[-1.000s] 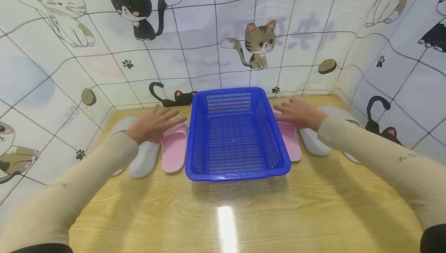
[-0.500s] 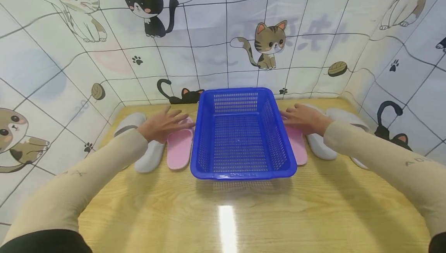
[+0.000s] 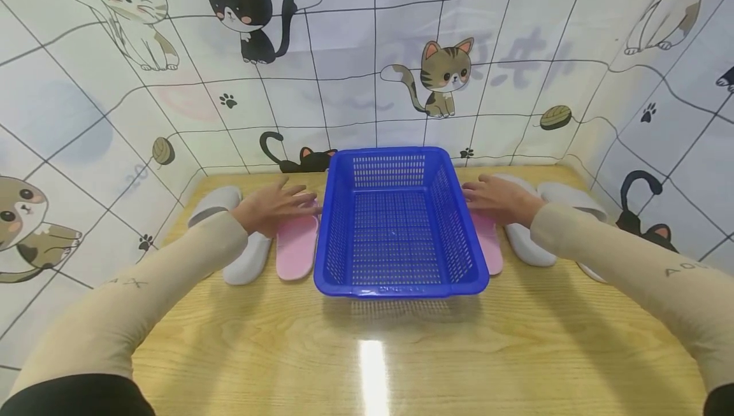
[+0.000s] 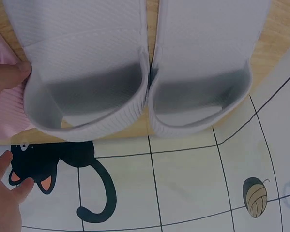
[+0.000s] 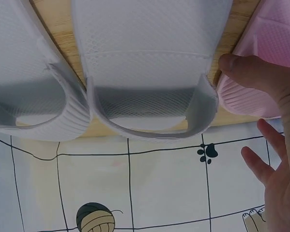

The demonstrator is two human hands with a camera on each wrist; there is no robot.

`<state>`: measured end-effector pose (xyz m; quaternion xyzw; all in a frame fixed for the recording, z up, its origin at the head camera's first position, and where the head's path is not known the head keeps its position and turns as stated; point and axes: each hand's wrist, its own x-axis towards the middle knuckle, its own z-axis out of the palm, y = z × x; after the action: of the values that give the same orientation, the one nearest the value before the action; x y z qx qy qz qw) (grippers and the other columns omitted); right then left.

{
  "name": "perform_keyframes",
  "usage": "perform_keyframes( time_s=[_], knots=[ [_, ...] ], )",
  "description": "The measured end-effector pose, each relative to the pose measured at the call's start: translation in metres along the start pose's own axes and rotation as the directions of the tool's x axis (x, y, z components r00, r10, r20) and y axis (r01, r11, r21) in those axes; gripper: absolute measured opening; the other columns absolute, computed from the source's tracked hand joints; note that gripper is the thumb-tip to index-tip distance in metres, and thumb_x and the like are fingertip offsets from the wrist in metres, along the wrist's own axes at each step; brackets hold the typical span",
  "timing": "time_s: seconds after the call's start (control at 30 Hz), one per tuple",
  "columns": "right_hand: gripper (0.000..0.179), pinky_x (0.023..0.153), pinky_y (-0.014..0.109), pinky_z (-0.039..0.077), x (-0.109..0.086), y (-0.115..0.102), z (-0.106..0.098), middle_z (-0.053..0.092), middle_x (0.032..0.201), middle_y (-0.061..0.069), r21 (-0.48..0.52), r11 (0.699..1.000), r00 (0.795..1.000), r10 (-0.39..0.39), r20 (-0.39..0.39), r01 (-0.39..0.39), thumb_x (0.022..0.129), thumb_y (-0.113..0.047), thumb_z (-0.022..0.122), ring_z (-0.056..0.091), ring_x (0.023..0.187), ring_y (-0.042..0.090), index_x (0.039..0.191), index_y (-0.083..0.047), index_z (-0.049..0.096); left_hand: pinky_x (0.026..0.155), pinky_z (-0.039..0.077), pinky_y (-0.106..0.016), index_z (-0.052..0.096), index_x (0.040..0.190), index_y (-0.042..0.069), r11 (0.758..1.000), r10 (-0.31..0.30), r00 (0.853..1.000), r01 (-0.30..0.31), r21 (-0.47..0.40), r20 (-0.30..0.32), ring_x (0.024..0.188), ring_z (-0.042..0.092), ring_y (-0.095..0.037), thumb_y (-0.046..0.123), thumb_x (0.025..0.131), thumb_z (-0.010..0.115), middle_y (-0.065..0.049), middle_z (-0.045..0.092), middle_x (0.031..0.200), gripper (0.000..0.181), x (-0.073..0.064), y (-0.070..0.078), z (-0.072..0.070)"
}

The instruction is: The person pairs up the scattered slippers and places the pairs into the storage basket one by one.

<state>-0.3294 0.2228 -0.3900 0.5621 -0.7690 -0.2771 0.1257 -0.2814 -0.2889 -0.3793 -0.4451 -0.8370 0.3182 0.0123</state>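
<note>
My left hand (image 3: 272,207) reaches over the toe end of a pink slipper (image 3: 295,250), left of a blue mesh basket (image 3: 401,291). Its fingers are spread, their tips close to the basket's side; contact cannot be made out. In the left wrist view the thumb (image 4: 7,76) lies at the gap between pink and white slippers. Over a second pink slipper (image 3: 489,244), on the basket's right, hovers or rests my right hand (image 3: 499,200). Its thumb (image 5: 239,66) is by the pink slipper's edge in the right wrist view, the other fingers extended apart beyond the toe.
White slippers flank the pink ones: a pair on the left (image 3: 248,263) and a pair on the right (image 3: 530,247). All stand on a wooden table (image 3: 275,352). A cat-printed cloth wall (image 3: 344,40) closes off the back and both sides.
The head view has swung left, so the scene sits further right. Both hands have come down a little over the pink slippers, and the left fingertips are nearer the basket. The basket stays put.
</note>
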Motion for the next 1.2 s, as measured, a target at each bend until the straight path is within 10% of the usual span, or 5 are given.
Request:
perform_keyframes(
  time_s=[0.5, 1.2],
  knots=[
    [0.048, 0.077, 0.046, 0.053, 0.004, 0.003, -0.001, 0.072, 0.114, 0.006, 0.021, 1.000, 1.000, -0.010, -0.013, 0.010, 0.070, -0.001, 0.076, 0.065, 0.108, 0.029, 0.115, -0.016, 0.069, 0.107, 0.045, -0.069, 0.037, 0.152, 0.026, 1.000, 0.021, 0.998, -0.021, 0.003, -0.053, 0.141, 0.050, -0.042, 0.043, 0.068, 0.087, -0.012, 0.046, 0.159, 0.099, 0.004, 0.003, 0.008],
    [0.094, 0.091, 0.056, 0.056, -0.011, 0.023, -0.011, 0.057, 0.152, 0.013, 0.144, 0.988, 0.998, 0.064, -0.027, -0.059, 0.069, 0.004, 0.081, 0.058, 0.133, 0.039, 0.152, -0.020, 0.046, 0.103, 0.046, -0.071, 0.043, 0.143, 0.025, 0.997, -0.062, 0.983, 0.052, -0.061, -0.170, 0.140, 0.050, -0.042, 0.014, 0.060, 0.087, -0.015, 0.045, 0.156, 0.095, -0.006, -0.019, -0.012]
  ],
)
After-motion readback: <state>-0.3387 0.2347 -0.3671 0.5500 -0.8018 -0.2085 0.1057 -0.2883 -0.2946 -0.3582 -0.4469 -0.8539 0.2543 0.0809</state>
